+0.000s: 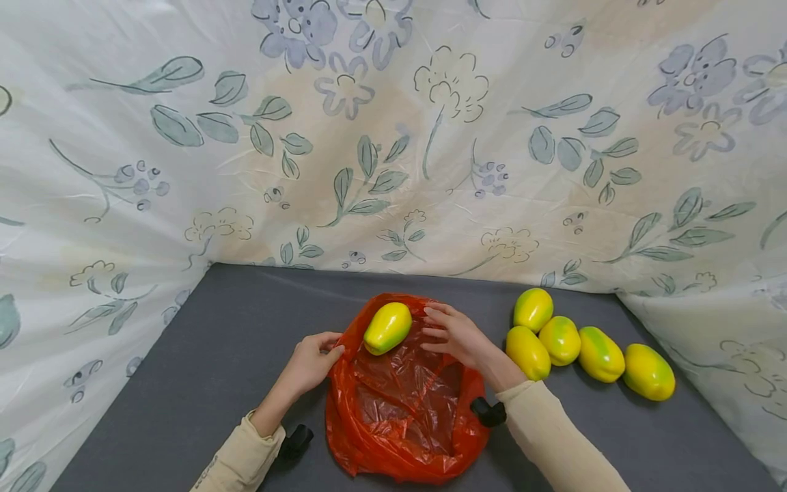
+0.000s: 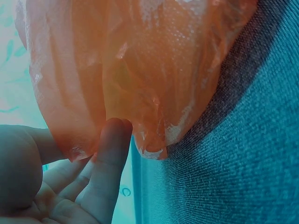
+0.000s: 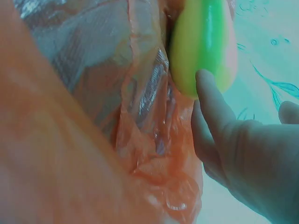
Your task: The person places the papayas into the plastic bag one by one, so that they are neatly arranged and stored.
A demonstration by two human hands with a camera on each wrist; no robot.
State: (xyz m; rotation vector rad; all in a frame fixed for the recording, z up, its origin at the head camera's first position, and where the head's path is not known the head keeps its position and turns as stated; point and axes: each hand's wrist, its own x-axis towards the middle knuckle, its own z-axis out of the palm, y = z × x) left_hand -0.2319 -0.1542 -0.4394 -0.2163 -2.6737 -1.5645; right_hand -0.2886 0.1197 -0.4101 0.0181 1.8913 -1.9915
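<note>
- Head view on my screen: the yellow-green fruit (image 1: 388, 329) lies in the mouth of the red bag (image 1: 413, 466), toward the far edge of the surface (image 1: 184, 383).
- Long axis points roughly at the far-right corner.
- Right hand (image 1: 458, 335) is nearer, just right of it, fingers spread; I can't tell if they touch.
- Left hand (image 1: 312, 361) pinches the bag's left rim.

Sheet-screened tabletop setting, wider room type indeterminable. Dark grey tabletop (image 1: 197, 369); pale floral-printed sheeting (image 1: 393, 143) behind tabletop, also along its left, right sides.
</note>
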